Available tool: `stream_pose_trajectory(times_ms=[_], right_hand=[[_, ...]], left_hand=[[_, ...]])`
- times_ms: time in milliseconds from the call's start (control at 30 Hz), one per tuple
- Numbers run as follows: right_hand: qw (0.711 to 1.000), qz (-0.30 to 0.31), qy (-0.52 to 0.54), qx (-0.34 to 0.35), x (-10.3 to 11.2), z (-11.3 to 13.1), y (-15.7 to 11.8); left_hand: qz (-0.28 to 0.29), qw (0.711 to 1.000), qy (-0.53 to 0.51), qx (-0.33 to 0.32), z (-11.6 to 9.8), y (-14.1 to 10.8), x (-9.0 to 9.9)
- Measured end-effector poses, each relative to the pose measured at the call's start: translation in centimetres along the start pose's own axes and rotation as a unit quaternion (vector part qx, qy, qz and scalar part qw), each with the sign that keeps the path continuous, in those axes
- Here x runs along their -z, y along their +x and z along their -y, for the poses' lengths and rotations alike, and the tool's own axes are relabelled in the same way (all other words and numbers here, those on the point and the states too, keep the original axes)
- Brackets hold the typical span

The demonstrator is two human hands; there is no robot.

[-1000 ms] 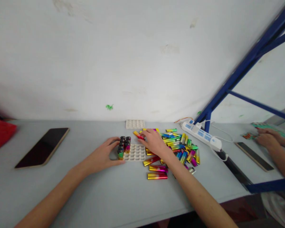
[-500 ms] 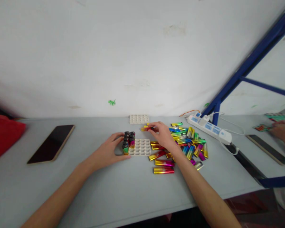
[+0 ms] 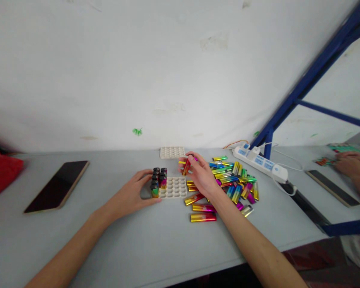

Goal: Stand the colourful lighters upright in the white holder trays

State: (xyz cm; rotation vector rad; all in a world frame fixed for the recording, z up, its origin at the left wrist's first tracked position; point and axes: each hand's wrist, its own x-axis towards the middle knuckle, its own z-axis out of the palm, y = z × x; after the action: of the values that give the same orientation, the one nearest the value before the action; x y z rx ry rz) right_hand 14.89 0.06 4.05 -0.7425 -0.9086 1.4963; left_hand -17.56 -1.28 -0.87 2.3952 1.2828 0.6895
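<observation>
On a grey table against a white wall, the right hand (image 3: 200, 172) has thumb and fingers closed on a red lighter (image 3: 186, 165), held tilted above a white tray (image 3: 176, 187), whose left-side upright lighters (image 3: 155, 182) the left hand (image 3: 135, 193) cups between spread thumb and fingers.

On the surface (image 3: 123, 248), the front tray (image 3: 175, 187) lies near the middle, with upright lighters (image 3: 159, 178) standing in its left part. Behind it, by the wall (image 3: 138, 80), lies the rear tray (image 3: 172, 152). A loose pile of lighters (image 3: 232, 176) spreads to the right (some lie across others), and the power strip (image 3: 261, 163) sits beyond its right side, near the frame (image 3: 282, 116). Well to the left lies a flat device (image 3: 57, 186), with a bag (image 3: 1, 174) farther left.
</observation>
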Motion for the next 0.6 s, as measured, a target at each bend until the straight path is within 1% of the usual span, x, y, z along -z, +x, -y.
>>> stream_pose_trajectory(times_ms=[100, 200, 233, 300, 367, 400, 467, 600], right_hand=[[0.998, 0.013, -0.057, 0.014, -0.8, -0.3, -0.5], [0.985, 0.009, -0.175, 0.004, -1.3, -1.1, -1.0], [0.975, 0.006, -0.223, 0.013, -1.5, -1.4, -1.1], [0.948, 0.003, -0.315, 0.054, -1.7, -1.7, -1.4], [0.920, 0.003, -0.382, 0.088, -1.9, -1.8, -1.7], [0.910, 0.004, -0.404, 0.092, -1.9, -1.8, -1.8], [0.900, 0.003, -0.427, 0.086, -2.0, -1.8, -2.0], [0.901, 0.000, -0.430, 0.063, -2.0, -1.8, -2.1]], left_hand=[[-0.005, 1.000, -0.011, 0.007, -0.1, -0.1, -0.1], [-0.013, 1.000, -0.024, 0.008, -0.2, -0.2, -0.2], [-0.015, 0.999, -0.028, 0.007, -0.3, -0.2, -0.2], [-0.019, 0.999, -0.031, 0.003, -0.4, -0.2, -0.1], [-0.020, 0.999, -0.032, 0.001, -0.5, -0.2, 0.0], [-0.020, 0.999, -0.032, 0.001, -0.5, -0.1, 0.0], [-0.018, 0.999, -0.030, 0.002, -0.5, -0.2, 0.2], [-0.015, 1.000, -0.021, 0.002, -0.5, -0.2, 0.2]])
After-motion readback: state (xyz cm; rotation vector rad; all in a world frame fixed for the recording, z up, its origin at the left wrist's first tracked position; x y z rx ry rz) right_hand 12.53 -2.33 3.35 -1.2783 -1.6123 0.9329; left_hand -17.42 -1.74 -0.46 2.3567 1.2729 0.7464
